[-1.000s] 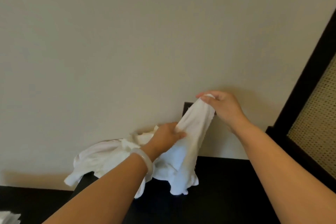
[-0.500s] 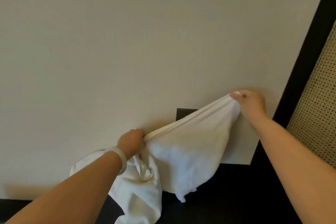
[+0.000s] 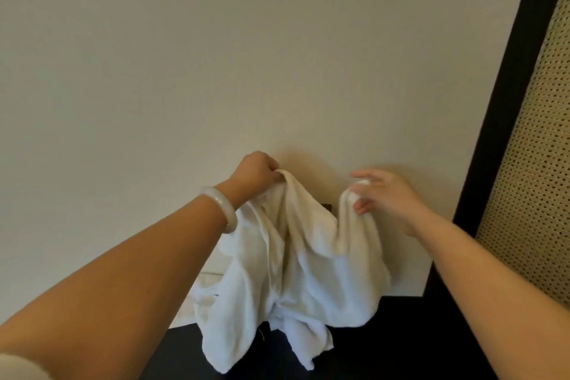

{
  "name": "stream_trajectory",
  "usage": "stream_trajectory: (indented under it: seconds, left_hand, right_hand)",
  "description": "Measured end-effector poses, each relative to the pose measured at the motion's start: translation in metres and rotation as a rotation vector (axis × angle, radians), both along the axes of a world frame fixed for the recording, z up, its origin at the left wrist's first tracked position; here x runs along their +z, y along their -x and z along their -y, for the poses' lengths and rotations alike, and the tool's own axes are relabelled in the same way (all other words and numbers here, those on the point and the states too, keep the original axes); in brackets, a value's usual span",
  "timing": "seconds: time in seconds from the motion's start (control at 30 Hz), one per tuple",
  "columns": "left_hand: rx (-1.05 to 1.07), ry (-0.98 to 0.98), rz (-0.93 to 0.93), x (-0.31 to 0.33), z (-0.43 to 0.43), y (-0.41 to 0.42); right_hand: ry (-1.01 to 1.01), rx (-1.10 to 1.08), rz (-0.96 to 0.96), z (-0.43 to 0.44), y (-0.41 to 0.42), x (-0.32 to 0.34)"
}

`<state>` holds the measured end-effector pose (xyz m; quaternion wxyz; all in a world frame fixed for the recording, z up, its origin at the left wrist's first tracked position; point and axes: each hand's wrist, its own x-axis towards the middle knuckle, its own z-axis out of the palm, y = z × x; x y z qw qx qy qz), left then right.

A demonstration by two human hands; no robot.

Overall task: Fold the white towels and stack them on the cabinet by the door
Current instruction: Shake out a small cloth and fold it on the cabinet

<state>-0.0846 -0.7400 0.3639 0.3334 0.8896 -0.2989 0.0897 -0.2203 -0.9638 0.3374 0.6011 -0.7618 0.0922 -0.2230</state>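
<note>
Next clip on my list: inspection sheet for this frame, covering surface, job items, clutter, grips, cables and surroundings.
Surface: dark cabinet top, only partly in view, below the hanging towel.
Job's things: one white towel, unfolded, held up in front of the wall in loose folds; no folded stack in view.
Clutter: nothing seen.
Grips: left hand fisted round the towel's top edge; right hand pinches the same edge further along; pale bangle on the left wrist.
Cables: nothing seen.
Surroundings: plain beige wall; small dark wall plate behind the towel; black-framed woven cane panel at right.
</note>
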Motion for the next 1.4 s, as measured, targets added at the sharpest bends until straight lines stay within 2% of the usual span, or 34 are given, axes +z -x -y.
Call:
stream_trajectory:
  seconds: [0.07,0.13,0.23,0.37,0.47,0.53,0.67,0.83,0.9,0.93,1.0,1.07,1.17,1.23,1.4]
  left_hand:
    - [-0.09,0.004,-0.019,-0.007,0.014,0.015]
    - [-0.135,0.031,-0.019,-0.023,0.022,0.025]
    - [-0.149,0.111,-0.108,-0.053,0.017,0.026]
    - [-0.176,0.104,-0.346,-0.095,-0.002,0.028]
    - [-0.171,0.072,-0.372,-0.115,-0.01,0.029]
    - [-0.194,0.169,-0.441,-0.116,-0.009,0.029]
    - [-0.369,0.457,-0.692,-0.096,0.001,0.04]
    - [-0.348,0.42,-0.542,-0.094,0.019,0.062]
    - [-0.36,0.494,-0.657,-0.105,0.015,0.063]
    - [-0.363,0.554,-0.748,-0.115,0.01,0.063]
    - [-0.308,0.7,-0.946,-0.139,0.001,0.065]
    - [-0.153,0.866,-1.123,-0.165,-0.01,0.076]
    - [0.023,1.092,-1.433,-0.201,-0.023,0.1]
    - [0.093,1.195,-1.577,-0.218,-0.027,0.113]
    - [0.087,1.395,-1.745,-0.226,-0.019,0.135]
  right_hand:
    - [0.129,0.165,-0.099,-0.033,-0.012,-0.011]
    - [0.229,0.164,-0.155,-0.05,-0.025,-0.029]
    - [0.209,0.028,-0.133,-0.053,-0.033,-0.045]
    - [0.18,-0.025,-0.083,-0.048,-0.032,-0.043]
    - [0.106,-0.063,-0.009,-0.044,-0.032,-0.032]
    - [0.081,-0.077,0.036,-0.04,-0.032,-0.016]
    - [0.065,-0.12,0.176,-0.04,-0.029,0.023]
    - [-0.048,-0.116,0.365,-0.045,-0.024,0.063]
    - [0.029,-0.116,0.313,-0.043,-0.03,0.053]
    - [0.127,-0.12,0.227,-0.039,-0.036,0.036]
    - [0.352,-0.122,-0.053,-0.03,-0.04,-0.011]
    - [0.423,-0.095,-0.274,-0.025,-0.033,-0.068]
    - [0.246,-0.072,-0.429,-0.036,-0.01,-0.144]
    - [0.152,-0.109,-0.446,-0.052,0.007,-0.177]
    - [-0.255,-0.108,-0.407,-0.088,0.046,-0.193]
